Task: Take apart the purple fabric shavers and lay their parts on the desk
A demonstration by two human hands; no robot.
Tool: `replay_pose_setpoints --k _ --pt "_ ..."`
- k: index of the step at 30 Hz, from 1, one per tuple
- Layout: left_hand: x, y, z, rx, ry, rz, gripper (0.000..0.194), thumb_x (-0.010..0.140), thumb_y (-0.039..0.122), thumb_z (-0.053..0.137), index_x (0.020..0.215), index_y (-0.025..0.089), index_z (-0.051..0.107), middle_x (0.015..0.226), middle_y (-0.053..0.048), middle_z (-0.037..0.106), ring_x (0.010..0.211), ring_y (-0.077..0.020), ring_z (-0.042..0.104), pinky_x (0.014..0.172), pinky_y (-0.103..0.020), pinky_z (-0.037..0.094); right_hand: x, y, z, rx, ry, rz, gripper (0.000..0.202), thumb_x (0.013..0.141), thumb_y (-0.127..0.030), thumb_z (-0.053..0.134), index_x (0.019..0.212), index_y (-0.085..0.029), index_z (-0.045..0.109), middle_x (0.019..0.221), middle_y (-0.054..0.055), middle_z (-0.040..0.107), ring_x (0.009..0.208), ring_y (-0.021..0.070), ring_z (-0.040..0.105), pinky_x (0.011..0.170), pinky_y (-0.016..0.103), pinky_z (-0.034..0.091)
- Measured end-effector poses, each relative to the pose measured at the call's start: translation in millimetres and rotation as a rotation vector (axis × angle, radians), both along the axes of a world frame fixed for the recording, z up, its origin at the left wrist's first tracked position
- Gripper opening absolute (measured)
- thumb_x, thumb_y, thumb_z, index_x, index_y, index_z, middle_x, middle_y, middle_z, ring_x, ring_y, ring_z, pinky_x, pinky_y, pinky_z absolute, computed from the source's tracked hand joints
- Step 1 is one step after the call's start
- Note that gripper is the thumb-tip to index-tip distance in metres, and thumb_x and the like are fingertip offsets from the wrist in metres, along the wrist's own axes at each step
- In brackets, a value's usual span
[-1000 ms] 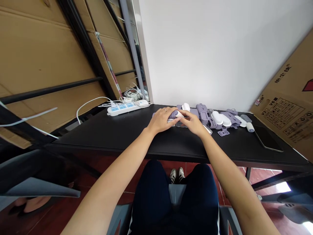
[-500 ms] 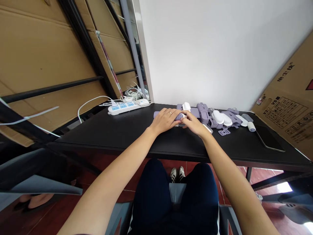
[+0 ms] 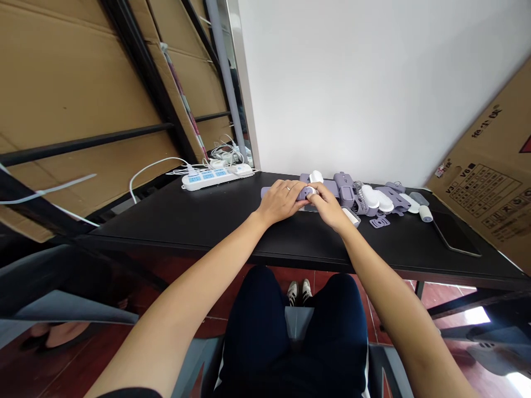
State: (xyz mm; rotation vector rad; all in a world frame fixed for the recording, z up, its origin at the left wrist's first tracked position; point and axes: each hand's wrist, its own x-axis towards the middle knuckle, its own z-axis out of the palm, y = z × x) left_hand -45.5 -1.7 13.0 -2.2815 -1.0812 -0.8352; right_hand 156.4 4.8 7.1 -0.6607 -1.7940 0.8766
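My left hand (image 3: 279, 202) is closed over a long lavender plastic part (image 3: 304, 194) lying low above the table, one end poking out past the knuckles. A small round white piece (image 3: 311, 190) sits at its right end. Thumb and fingers of my right hand (image 3: 328, 209) pinch that white piece. Just beyond the hands are a white rounded part (image 3: 316, 177) and other lavender housings (image 3: 342, 181). Beside my right wrist lies a lavender-rimmed white shell (image 3: 352, 216). The undersides of the fingers are hidden.
White oval parts (image 3: 384, 202), a flat lavender bracket (image 3: 380, 221), a white cylinder (image 3: 425, 214) and a dark phone-like slab (image 3: 455, 234) lie to the right. A power strip (image 3: 215, 177) with cables stands at the back left. A cardboard box (image 3: 489, 182) leans at the right.
My right hand has shifted slightly around the white end piece, and more of the shell by my wrist shows. My left hand keeps its hold; the view has moved a little.
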Motion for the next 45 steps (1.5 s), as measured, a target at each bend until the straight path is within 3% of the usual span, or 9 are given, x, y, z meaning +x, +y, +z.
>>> replay_pose_setpoints --k 8,14,18,21,24,27,33,39,45 --pt "-6 0 1.8 0.017 -0.098 0.022 0.074 0.109 0.070 0.028 0.136 0.013 0.066 0.127 -0.019 0.074 0.118 -0.0317 0.070 0.099 -0.044 0.050 1 3 -5.8 -0.005 0.077 0.023 0.054 0.100 -0.060 0.064 0.136 -0.020 0.066 0.122 0.007 0.067 0.111 0.0258 0.065 0.098 0.036 0.054" --pt "-10 2 1.9 0.016 -0.273 0.042 0.074 0.109 0.073 0.027 0.134 0.014 0.064 0.126 -0.019 0.073 0.120 -0.0312 0.070 0.099 -0.042 0.052 13 6 4.6 0.070 0.251 -0.250 0.055 0.103 -0.071 0.057 0.120 -0.020 0.064 0.110 0.008 0.071 0.102 0.0258 0.067 0.084 0.033 0.055" --pt "-20 12 -2.2 0.041 -0.593 0.116 0.073 0.108 0.074 0.029 0.137 0.015 0.061 0.130 -0.019 0.070 0.122 -0.0304 0.069 0.105 -0.043 0.053 19 4 1.9 0.129 -0.099 -0.356 0.047 0.109 -0.066 0.056 0.113 -0.021 0.069 0.092 0.005 0.069 0.085 0.0254 0.065 0.077 0.035 0.048" --pt "-28 21 -5.2 0.078 -0.791 0.178 0.071 0.107 0.076 0.029 0.136 0.019 0.059 0.134 -0.017 0.069 0.126 -0.0283 0.067 0.110 -0.043 0.051 14 0 -6.2 0.311 -0.509 -0.320 0.029 0.105 -0.048 0.078 0.113 -0.021 0.070 0.101 0.005 0.070 0.093 0.0286 0.064 0.084 0.037 0.045" --pt "-31 25 -6.0 0.075 -0.845 0.199 0.068 0.108 0.075 0.028 0.136 0.021 0.058 0.135 -0.016 0.069 0.128 -0.0259 0.066 0.112 -0.041 0.051 10 -3 -11.9 0.469 -0.780 -0.280 0.027 0.098 -0.037 0.091 0.110 -0.020 0.074 0.107 0.008 0.067 0.103 0.0313 0.062 0.092 0.039 0.044" --pt "-28 23 -5.0 0.072 -0.876 0.168 0.072 0.105 0.080 0.030 0.134 0.020 0.059 0.134 -0.016 0.069 0.127 -0.0267 0.067 0.112 -0.041 0.050 11 -3 -9.9 0.501 -0.799 -0.339 0.029 0.098 -0.036 0.092 0.118 -0.020 0.077 0.110 0.009 0.064 0.107 0.0312 0.060 0.094 0.039 0.045" --pt "-23 21 -3.0 0.061 -0.950 0.101 0.079 0.100 0.086 0.036 0.130 0.018 0.063 0.131 -0.018 0.070 0.126 -0.0296 0.066 0.111 -0.041 0.049 9 8 7.7 0.427 -0.739 -0.632 0.033 0.110 -0.035 0.076 0.140 -0.022 0.073 0.109 0.010 0.066 0.105 0.0311 0.061 0.090 0.038 0.045" --pt "-21 21 -2.7 0.064 -0.971 0.075 0.077 0.101 0.084 0.039 0.129 0.017 0.064 0.129 -0.017 0.071 0.124 -0.0301 0.066 0.111 -0.041 0.049 -18 20 11.9 0.453 -0.990 -0.641 0.031 0.113 -0.041 0.072 0.134 -0.019 0.075 0.122 0.016 0.064 0.116 0.0358 0.059 0.094 0.042 0.045" --pt "-22 21 -3.9 0.041 -1.018 0.037 0.072 0.100 0.081 0.045 0.129 0.018 0.065 0.130 -0.016 0.071 0.125 -0.0286 0.066 0.115 -0.039 0.046 -32 23 10.7 0.403 -1.042 -0.641 0.030 0.114 -0.038 0.067 0.133 -0.016 0.075 0.125 0.017 0.063 0.119 0.0357 0.058 0.095 0.043 0.046"
